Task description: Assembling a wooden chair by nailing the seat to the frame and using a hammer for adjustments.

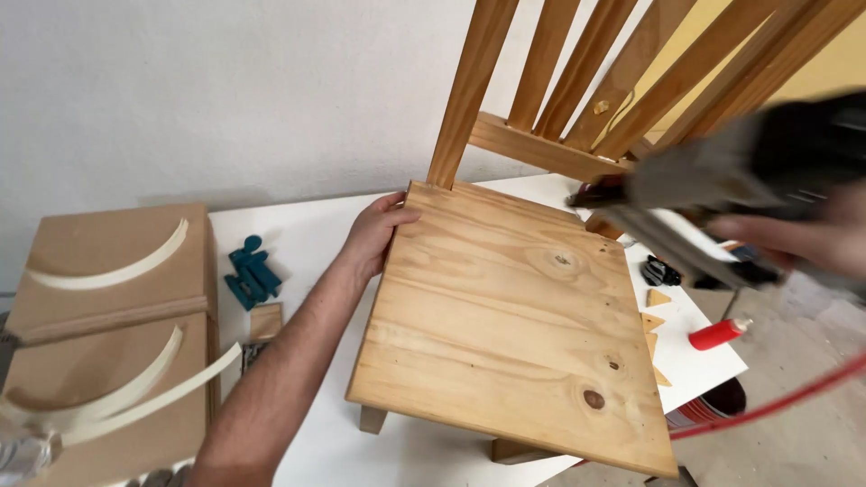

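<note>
- The pale pine slat-backed wooden chair stands on the white table.
- The left hand presses on the seat's rear left corner, fingers curled over the edge, steadying it.
- The right hand, blurred, has its grip clenched around a dark grey, pistol-shaped power tool with a red hose, its nose at the seat-and-backrest joint.
- Judged step: fastening that joint; next calls for a firm, square nose placement.
</note>
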